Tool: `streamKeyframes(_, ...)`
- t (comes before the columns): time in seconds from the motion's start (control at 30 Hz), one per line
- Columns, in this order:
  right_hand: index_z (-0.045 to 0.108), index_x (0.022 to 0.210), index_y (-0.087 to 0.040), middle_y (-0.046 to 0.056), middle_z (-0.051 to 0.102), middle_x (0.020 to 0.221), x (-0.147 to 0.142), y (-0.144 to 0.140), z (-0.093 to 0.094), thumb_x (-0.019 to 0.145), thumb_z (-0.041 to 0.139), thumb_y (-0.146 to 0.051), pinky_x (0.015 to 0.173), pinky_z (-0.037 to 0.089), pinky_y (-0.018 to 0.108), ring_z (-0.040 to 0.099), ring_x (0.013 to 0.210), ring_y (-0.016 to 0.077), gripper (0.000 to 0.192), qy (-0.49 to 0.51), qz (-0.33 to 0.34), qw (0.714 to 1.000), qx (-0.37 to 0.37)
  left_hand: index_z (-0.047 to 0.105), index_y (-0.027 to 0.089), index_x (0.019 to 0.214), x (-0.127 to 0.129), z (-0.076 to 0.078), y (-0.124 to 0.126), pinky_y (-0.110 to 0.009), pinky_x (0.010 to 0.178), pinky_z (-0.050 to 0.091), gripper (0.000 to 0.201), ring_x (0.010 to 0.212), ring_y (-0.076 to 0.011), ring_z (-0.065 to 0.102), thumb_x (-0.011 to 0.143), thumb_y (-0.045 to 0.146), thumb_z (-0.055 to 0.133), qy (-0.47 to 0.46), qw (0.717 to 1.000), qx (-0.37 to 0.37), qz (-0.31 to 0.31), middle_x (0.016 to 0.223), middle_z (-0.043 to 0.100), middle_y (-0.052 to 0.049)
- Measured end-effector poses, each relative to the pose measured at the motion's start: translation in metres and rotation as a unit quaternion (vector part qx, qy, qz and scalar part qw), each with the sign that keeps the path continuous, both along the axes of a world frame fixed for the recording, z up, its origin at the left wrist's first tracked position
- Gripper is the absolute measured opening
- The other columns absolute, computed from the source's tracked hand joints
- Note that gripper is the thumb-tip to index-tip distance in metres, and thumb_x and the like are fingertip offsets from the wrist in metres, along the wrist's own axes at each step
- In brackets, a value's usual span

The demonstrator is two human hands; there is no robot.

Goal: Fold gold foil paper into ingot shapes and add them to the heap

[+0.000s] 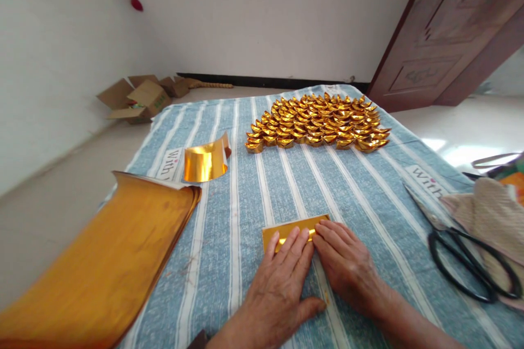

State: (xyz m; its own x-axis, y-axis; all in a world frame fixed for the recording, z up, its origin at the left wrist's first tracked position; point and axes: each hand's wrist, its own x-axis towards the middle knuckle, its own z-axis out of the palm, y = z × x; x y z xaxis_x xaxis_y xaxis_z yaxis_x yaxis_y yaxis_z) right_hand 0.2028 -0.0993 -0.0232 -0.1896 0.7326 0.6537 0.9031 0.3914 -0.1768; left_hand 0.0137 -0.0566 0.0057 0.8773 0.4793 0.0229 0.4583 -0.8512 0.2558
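Note:
A small rectangle of shiny gold foil paper (292,223) lies flat on the striped cloth in front of me. My left hand (282,289) rests on its near side with fingers stretched out and thumb apart. On its right part lies my right hand (347,262), fingers extended and pressing down beside the left fingertips. The paper's near edge is hidden under both hands. Farther off stand many folded gold paper ingots (319,120), packed in rows. A curled strip of gold foil paper (206,162) sits to the left.
A stack of large gold paper sheets (102,262) hangs over the left table edge. Black-handled scissors (462,251) and a beige cloth (491,218) lie at right. Blue-and-white striped cloth (213,278) covers the table. An open cardboard box (141,101) is on the floor; a brown door (446,27) stands right.

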Motion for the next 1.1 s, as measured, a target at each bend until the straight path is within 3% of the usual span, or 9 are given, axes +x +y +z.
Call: streamKeyframes(1.1,0.066,0.106,-0.009,0.014,0.070,0.110,-0.0010,-0.0029,-0.0032,0.095,0.040,-0.008,0.094,0.054,0.045,0.061,0.113,0.0279,0.029,0.002,-0.011,1.000,-0.024,0.026,0.011,0.150,0.0019,0.0035,0.0039,-0.061,0.113,0.031,0.084,0.143,-0.0344,0.030,0.086,0.051,0.064,0.003,1.000,-0.020,0.003,0.154,0.034,-0.018)
